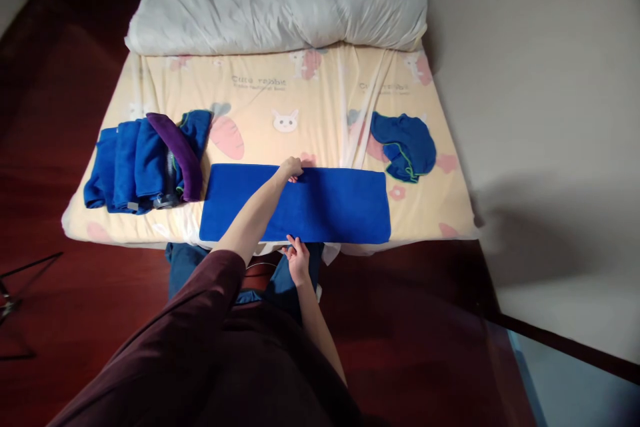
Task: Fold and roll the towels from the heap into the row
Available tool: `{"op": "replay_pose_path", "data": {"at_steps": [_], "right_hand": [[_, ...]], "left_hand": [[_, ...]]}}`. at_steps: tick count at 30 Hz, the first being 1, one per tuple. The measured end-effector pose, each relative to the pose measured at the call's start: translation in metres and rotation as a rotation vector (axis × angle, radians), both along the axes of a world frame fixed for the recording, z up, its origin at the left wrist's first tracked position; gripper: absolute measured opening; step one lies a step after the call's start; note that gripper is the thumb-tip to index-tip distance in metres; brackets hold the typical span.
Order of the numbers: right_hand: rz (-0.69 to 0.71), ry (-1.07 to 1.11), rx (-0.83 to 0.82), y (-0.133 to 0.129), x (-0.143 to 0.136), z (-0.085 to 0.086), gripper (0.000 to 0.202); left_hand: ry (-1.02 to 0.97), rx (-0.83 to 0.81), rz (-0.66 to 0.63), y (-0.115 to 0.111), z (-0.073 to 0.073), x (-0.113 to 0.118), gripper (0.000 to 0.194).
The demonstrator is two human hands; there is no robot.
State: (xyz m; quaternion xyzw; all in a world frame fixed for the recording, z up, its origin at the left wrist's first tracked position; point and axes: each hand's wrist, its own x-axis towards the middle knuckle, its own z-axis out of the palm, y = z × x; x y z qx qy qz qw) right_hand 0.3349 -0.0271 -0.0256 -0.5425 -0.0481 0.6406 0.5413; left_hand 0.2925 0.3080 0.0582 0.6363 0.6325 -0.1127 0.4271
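A blue towel (pixel 345 203) lies flat as a long rectangle along the near side of the bed. My left hand (pixel 291 168) reaches across it, fingers closed at the middle of its far edge. Below, my right hand (pixel 297 259) is at the towel's near edge, palm up, with fingers apart and their tips by the edge. To the left sit several folded blue towels (pixel 127 163) in a row, a curved purple cloth (pixel 183 153) over them. A crumpled blue cloth with green edging (pixel 407 143) rests at the right.
The bed (pixel 285 90) has a pale yellow rabbit-print sheet. A bulky white quilt (pixel 285 0) fills its far end. Against the folded towels is a dark, clear-looking object (pixel 170 180). A wall (pixel 550 113) stands to the right, and thin black stand legs (pixel 30 267) at the left.
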Motion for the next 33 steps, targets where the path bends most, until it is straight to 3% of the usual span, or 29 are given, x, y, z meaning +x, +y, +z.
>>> {"op": "replay_pose_path", "data": {"at_steps": [8, 14, 19, 23, 27, 30, 33], "right_hand": [[-0.07, 0.083, -0.042, -0.014, -0.009, 0.008, 0.04], [-0.114, 0.04, -0.054, -0.008, -0.014, 0.012, 0.038], [-0.154, 0.021, -0.02, -0.017, -0.017, 0.014, 0.041], [-0.135, -0.112, 0.019, -0.021, -0.012, 0.021, 0.04], [-0.123, -0.339, 0.119, -0.023, 0.01, 0.041, 0.037], [-0.136, -0.653, 0.254, -0.021, 0.037, 0.069, 0.041], [-0.172, -0.876, 0.34, -0.01, 0.066, 0.109, 0.051]], "left_hand": [[-0.127, 0.143, 0.146, -0.002, 0.002, -0.009, 0.037], [-0.149, 0.203, 0.148, -0.013, -0.004, -0.016, 0.04], [-0.215, 0.261, 0.182, -0.014, 0.008, -0.023, 0.036], [-0.313, 0.269, 0.222, -0.025, 0.033, -0.028, 0.031], [-0.411, 0.315, 0.258, -0.039, 0.072, -0.04, 0.028], [-0.478, 0.396, 0.272, -0.05, 0.109, -0.057, 0.029], [-0.603, 0.554, 0.251, -0.061, 0.146, -0.081, 0.034]]}}
